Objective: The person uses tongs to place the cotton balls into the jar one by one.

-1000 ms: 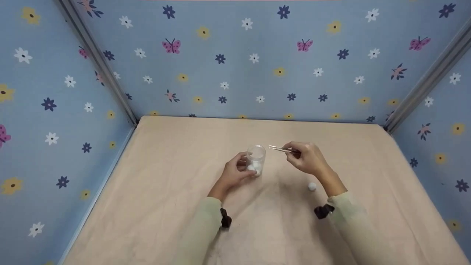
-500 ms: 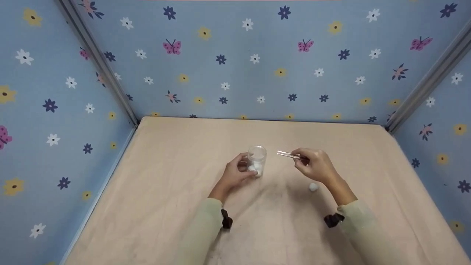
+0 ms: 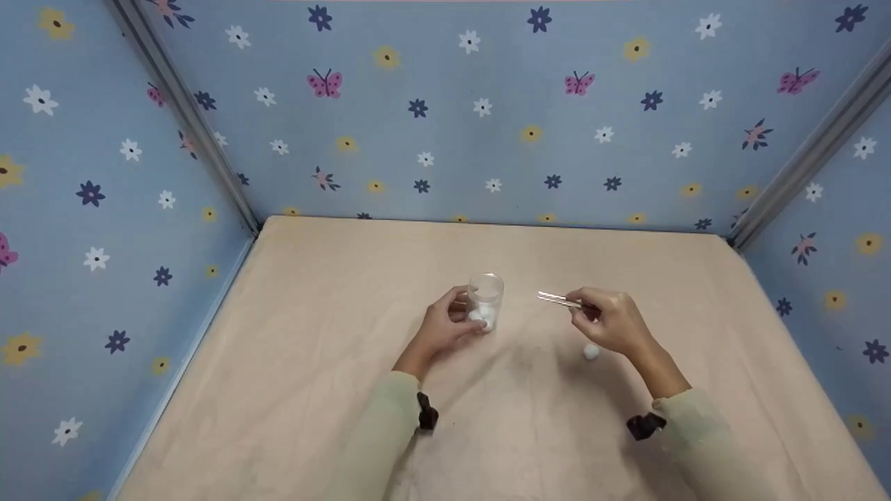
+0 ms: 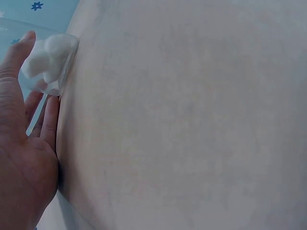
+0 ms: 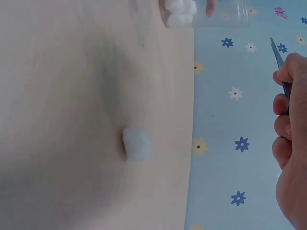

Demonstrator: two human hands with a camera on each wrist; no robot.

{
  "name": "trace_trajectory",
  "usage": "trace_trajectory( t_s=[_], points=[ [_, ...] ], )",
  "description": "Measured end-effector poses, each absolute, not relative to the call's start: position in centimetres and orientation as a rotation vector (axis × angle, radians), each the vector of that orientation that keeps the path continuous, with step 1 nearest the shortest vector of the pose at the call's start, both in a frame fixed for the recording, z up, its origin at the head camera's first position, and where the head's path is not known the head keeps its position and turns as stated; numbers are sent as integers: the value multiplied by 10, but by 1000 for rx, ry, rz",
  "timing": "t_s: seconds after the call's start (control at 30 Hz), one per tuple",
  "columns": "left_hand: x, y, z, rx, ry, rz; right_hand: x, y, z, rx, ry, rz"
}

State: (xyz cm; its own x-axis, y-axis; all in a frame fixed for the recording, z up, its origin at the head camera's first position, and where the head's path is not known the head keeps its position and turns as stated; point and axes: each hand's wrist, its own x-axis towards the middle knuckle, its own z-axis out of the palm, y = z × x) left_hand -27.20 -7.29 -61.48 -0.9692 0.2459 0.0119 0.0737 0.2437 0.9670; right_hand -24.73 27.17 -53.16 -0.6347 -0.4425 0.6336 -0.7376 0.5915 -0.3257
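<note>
In the head view my left hand [image 3: 442, 323] holds a clear plastic jar [image 3: 485, 289] upright on the cloth, thumb on the near side and fingers around the left. Several white cotton balls [image 4: 53, 50] lie in the bottom of the jar, plain to see in the left wrist view. My right hand [image 3: 612, 320] pinches metal tweezers [image 3: 555, 298] above the cloth, right of the jar. Their tips point left and carry nothing. A single cotton ball [image 5: 138, 143] lies on the cloth, below and a little left of the right hand in the head view.
A beige cloth [image 3: 334, 334] covers the table. Blue flowered panels [image 3: 445, 90] stand behind it and on both sides, joined by grey corner posts [image 3: 188, 118]. Black wrist cameras [image 3: 646, 426] sit at both sleeves.
My right hand has drawn away from the jar, to the right and toward me, with the tweezers. The left hand, the jar and the loose cotton ball stay in place.
</note>
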Motion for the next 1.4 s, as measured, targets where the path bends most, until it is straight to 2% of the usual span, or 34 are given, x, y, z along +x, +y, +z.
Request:
trace_trajectory(
  t_s=[1.4],
  points=[
    [-273,-74,-615,299,2317,1858,-220,341,-569,871,-2416,644]
  ],
)
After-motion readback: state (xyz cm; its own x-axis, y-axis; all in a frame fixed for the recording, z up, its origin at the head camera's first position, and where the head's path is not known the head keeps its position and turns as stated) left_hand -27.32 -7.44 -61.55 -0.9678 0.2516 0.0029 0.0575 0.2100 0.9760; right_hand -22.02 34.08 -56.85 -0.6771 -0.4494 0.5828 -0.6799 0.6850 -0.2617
